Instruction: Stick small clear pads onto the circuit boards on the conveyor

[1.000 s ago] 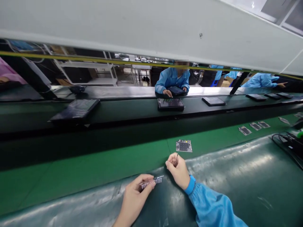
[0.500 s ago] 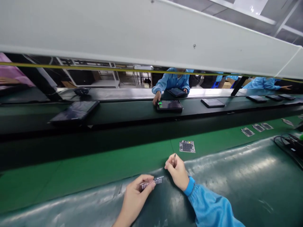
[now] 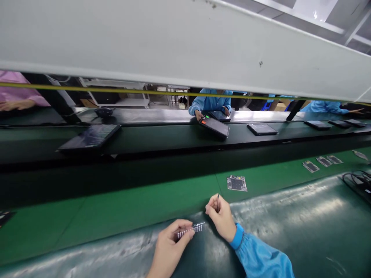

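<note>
PCB (image 3: 237, 183) on grn belt (image 3: 116, 216), nr R hand (image 3: 222, 219).

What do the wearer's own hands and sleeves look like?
Both hands are ungloved, with no ring or watch in view. The right hand comes out of a loose, creased bright-blue sleeve with a snug blue cuff. The left hand shows no sleeve within the frame.

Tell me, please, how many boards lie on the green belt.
5: one board beyond the right hand, three farther right, and another near the right edge. The dark thing at the left edge is unclear; others may be hidden.
</note>
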`<state>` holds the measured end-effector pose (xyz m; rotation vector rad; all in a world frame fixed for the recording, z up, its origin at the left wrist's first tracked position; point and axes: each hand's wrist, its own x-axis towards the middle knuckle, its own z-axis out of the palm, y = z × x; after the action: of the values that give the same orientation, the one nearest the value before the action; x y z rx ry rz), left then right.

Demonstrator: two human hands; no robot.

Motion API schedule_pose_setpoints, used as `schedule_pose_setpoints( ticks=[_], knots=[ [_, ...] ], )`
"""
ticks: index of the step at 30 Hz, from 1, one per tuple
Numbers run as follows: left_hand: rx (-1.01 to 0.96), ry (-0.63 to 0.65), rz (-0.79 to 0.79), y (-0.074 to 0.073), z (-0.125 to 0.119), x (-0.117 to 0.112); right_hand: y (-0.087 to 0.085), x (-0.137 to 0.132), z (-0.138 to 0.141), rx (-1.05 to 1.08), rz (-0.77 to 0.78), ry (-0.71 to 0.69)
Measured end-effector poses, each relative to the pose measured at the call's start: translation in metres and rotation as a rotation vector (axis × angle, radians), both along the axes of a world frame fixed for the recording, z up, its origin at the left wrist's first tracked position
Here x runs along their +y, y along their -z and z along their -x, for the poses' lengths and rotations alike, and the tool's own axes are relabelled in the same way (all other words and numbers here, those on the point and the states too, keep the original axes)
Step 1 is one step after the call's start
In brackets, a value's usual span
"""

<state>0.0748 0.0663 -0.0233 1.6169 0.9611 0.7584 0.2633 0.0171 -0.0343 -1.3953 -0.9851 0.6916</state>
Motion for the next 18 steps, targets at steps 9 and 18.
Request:
schedule_pose_setpoints(
  ticks=[9,18],
  knots=[
    [0.013,-0.017,-0.030,0.0036,0.0013,0.0010,-0.0017,0.0007,-0.0005,0.025,-0.010,-0.014],
    [0.024,-0.020,-0.055,-0.0001,0.0021,0.0015,0.0050,0.0014,0.0001,0.018,-0.012,-0.025]
  ],
)
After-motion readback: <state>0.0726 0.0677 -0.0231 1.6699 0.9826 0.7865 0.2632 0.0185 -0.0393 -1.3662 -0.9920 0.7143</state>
